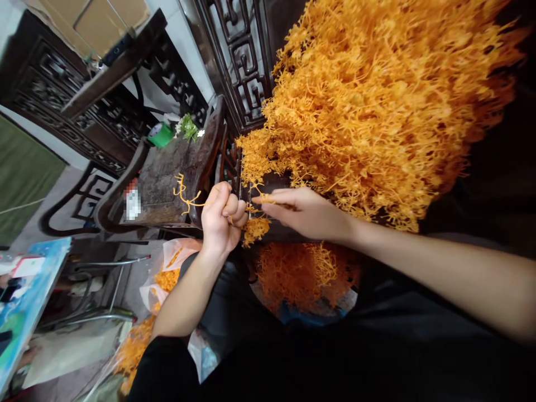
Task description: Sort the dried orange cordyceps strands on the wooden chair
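Note:
My left hand [221, 215] is closed in a fist around an orange branching strand [188, 200], whose forked end sticks out to the left. Just to its right, my right hand [299, 209] pinches a thin orange piece [262, 198] between thumb and fingers. A small gap separates the two hands. Behind them rises a large heap of orange branching pieces [385, 106], which spreads to the upper right. A small orange clump [255, 230] is just below the gap between my hands. Lower down, more orange pieces [293, 273] lie in a round container by my legs.
A dark wooden chair [167, 167] at the left bears a green tape roll [160, 134] and a green sprig with white flowers [187, 128]. Plastic bags with orange pieces [167, 279] are on the floor. A blue-topped table [46, 279] stands at the left edge.

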`<state>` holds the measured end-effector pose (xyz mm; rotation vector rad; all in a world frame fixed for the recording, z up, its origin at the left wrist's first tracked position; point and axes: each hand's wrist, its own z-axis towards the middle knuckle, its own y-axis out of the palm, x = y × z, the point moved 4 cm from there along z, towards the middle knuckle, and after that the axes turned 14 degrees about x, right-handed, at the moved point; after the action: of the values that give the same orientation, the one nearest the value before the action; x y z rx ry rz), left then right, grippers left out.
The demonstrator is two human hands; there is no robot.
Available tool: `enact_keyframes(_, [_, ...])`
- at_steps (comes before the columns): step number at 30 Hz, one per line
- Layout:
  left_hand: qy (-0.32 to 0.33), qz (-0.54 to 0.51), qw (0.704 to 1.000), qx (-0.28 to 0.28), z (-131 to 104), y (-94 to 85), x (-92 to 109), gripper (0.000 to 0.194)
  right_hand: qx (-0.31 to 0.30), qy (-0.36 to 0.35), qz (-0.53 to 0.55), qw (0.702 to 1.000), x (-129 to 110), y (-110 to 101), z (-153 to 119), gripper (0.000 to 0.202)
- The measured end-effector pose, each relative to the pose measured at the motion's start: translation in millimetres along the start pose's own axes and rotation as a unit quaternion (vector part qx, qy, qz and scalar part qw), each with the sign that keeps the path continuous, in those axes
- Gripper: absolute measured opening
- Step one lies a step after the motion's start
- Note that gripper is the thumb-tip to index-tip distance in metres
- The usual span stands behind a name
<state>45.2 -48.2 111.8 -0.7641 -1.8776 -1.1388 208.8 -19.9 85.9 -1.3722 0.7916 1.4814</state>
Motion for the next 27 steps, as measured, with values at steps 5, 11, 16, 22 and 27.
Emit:
enact_keyframes(5, [0.024,0.004,1.000,-0.013,-3.6,13.3,-12.1,0.027,0.010,-0.138,-0.155,0.978,2.2,16.9,-4.2,0.025])
enact_keyframes(11, [-0.022,0.004,1.000,-0.012,-8.6,23.7,-16.8,0.026,0.100,-0.071,-0.181,0.976,14.7,-2.4,16.9,0.029])
enact_keyframes(16, [0.043,-0.028,0.999,-0.013,-14.6,20.9,2.3,0.022,0.305,0.077,-0.023,0.949,20.0,-67.7,42.3,0.017])
enact_keyframes(22, [0.056,-0.063,0.996,-0.020,3.9,4.0,16.5,0.020,0.170,0.240,0.190,0.937,21.8,-53.7,28.6,0.015])
enact_keyframes(27, [0.085,-0.060,0.995,-0.001,0.8,-10.3,17.7,0.025,0.076,0.378,0.120,0.915,63.9,3.1,18.1,0.019])
